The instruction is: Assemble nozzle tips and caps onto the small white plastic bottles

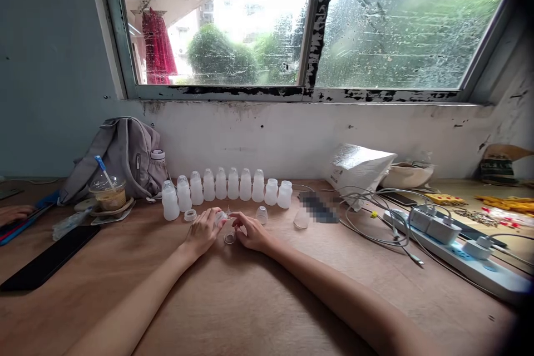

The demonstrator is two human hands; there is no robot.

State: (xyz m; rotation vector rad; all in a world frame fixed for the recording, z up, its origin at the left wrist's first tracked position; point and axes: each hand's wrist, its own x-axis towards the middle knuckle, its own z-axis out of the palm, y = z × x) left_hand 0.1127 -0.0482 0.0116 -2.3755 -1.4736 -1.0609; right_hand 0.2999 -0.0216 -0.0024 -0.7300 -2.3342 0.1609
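My left hand (203,232) is curled around a small translucent white bottle (221,217) held on its side just above the wooden table (258,300). My right hand (250,231) meets it from the right, fingers pinched at the bottle's end. A small clear ring (229,238) lies on the table between the two hands. Behind them stands a row of several small white bottles (227,186) with clear caps. A loose white ring (190,215) and two clear caps (261,214) (301,219) lie near the row.
A grey backpack (120,156) and a plastic cup of drink with a blue straw (107,190) sit at the left. A dark phone (48,260) lies front left. Another person's hand (14,213) shows at the far left. A power strip with cables (454,245) and a white bag (356,167) occupy the right.
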